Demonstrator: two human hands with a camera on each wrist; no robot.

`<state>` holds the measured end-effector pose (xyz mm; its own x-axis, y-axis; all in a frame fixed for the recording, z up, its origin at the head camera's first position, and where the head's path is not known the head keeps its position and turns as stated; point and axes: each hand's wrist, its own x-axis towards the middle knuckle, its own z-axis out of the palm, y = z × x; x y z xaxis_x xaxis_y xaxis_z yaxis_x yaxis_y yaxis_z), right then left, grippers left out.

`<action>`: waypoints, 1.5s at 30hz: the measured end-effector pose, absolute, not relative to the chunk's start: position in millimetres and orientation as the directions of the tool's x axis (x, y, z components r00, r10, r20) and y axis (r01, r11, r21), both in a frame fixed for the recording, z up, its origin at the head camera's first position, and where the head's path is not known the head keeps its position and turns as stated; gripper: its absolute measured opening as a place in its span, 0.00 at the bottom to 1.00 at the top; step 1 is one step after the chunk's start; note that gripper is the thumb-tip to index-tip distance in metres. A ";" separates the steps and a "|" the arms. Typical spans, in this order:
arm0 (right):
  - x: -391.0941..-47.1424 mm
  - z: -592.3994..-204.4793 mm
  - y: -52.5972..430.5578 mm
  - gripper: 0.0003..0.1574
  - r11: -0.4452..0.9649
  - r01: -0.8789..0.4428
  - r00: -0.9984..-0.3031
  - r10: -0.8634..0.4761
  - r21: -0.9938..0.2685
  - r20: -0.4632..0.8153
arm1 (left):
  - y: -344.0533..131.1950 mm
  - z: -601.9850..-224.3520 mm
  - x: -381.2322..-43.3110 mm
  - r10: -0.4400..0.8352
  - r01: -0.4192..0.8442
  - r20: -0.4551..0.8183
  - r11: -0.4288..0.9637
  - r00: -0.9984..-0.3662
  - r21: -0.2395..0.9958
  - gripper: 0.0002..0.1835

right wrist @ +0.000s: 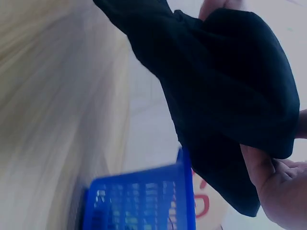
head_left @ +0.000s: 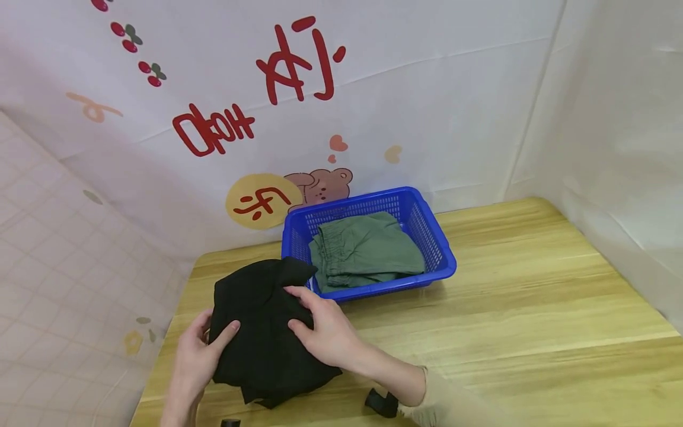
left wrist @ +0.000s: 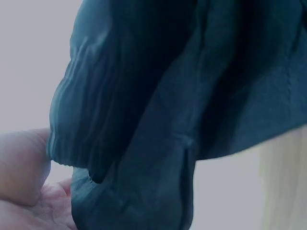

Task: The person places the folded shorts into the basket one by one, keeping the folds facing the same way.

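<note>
My left hand [head_left: 197,353] grips the left edge of a folded black garment [head_left: 261,332], thumb on the front and fingers behind. On its right side my right hand [head_left: 331,332] holds the cloth between thumb and fingers. The garment is held up over the left part of the table, its top corner overlapping the basket's near left corner. Up close in the left wrist view, the garment has a gathered elastic edge [left wrist: 81,110] beside my left hand [left wrist: 24,177]. In the right wrist view the fingers of my right hand [right wrist: 283,191] are partly hidden by a fold.
A blue plastic basket [head_left: 448,270] stands at the back of the wooden table [head_left: 533,308], against a white printed backdrop [head_left: 427,107]. Folded green pants [head_left: 368,246] with a gathered waistband lie inside it. A small black object [head_left: 381,403] shows below my right forearm.
</note>
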<state>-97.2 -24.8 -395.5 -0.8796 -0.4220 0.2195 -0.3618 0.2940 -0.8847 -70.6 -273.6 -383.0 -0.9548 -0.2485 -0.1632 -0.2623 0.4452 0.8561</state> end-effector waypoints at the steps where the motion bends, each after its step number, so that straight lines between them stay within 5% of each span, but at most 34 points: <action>1: -97.3 -395.4 -20.2 0.33 0.282 -0.353 -0.883 -0.415 -0.892 0.218 | -269.9 -380.9 -71.1 -0.237 -0.253 -0.160 0.439 -0.958 0.862 0.29; 14: -101.3 -390.1 25.4 0.34 0.219 -0.280 -0.921 -0.336 -0.935 0.197 | -224.8 -366.9 -83.0 -0.165 -0.117 -0.045 0.458 -0.985 0.881 0.26; 28: -109.8 -377.6 87.7 0.34 0.350 -0.281 -0.953 -0.209 -0.894 0.218 | -168.3 -361.0 -93.1 -0.142 -0.038 0.010 0.331 -0.990 0.943 0.27; 37: -109.1 -380.5 124.6 0.33 0.316 -0.293 -0.954 -0.157 -0.903 0.254 | -125.2 -380.9 -98.3 -0.178 0.053 0.126 0.369 -0.976 0.928 0.29; 45: -109.9 -387.2 150.7 0.35 0.318 -0.268 -0.962 -0.146 -0.909 0.232 | -103.6 -397.5 -97.8 -0.179 0.110 0.157 0.247 -0.971 0.963 0.26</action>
